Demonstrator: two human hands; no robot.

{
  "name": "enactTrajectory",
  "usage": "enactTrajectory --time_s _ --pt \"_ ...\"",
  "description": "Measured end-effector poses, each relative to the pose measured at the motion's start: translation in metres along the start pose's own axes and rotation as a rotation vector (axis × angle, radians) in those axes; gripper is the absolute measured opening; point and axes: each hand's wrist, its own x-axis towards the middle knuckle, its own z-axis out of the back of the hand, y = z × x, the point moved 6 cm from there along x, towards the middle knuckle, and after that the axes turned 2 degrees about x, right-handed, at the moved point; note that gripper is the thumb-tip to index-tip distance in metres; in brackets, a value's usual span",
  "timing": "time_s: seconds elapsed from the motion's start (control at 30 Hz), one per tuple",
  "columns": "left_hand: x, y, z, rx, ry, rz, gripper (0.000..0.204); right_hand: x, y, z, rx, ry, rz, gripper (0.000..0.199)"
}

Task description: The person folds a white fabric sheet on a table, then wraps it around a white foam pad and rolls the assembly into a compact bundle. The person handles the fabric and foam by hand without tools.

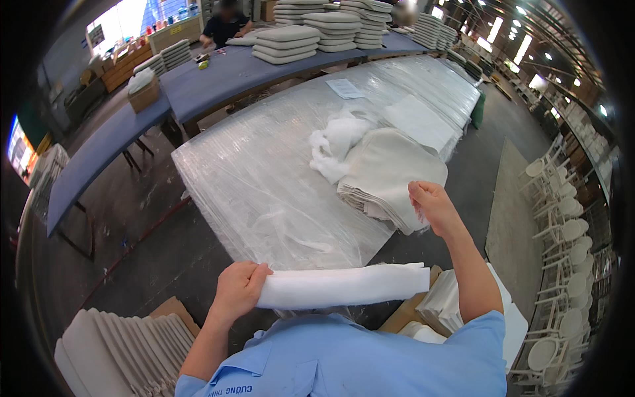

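Note:
My left hand [243,288] is wrapped round the left end of a thick white padding piece [344,286], which stretches sideways in front of my chest. Its right end, with layered edges, hangs free of any hand. My right hand [433,206] is raised at the right edge of a stack of off-white fabric pieces [390,172], its fingers curled closed. Whether anything small is pinched in them is hidden. A loose clump of white fibre wadding [338,144] lies against the left side of the stack. Both rest on a large plastic-wrapped surface [264,172].
Stacks of grey cushions [286,45] sit on a blue table [218,79], behind which a person [227,28] works. More cushions [126,351] stand at my lower left. White panels [446,301] lie by my right arm. White chairs [572,231] line the right.

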Motion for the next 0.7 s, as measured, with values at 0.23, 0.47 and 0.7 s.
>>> enactTrajectory --time_s 0.23,0.47,0.7 --pt "0.006 0.007 0.001 -0.055 -0.050 0.010 0.034 -0.042 0.007 -0.029 -0.445 0.236 0.167 0.036" --pt "0.013 0.008 0.003 -0.082 -0.050 0.048 0.032 -0.046 0.004 -0.092 -0.718 0.775 0.342 0.055" --pt "-0.003 -0.085 0.007 0.442 -0.526 -0.303 0.038 -0.032 -0.008 -0.118 -0.665 0.990 0.414 0.044"
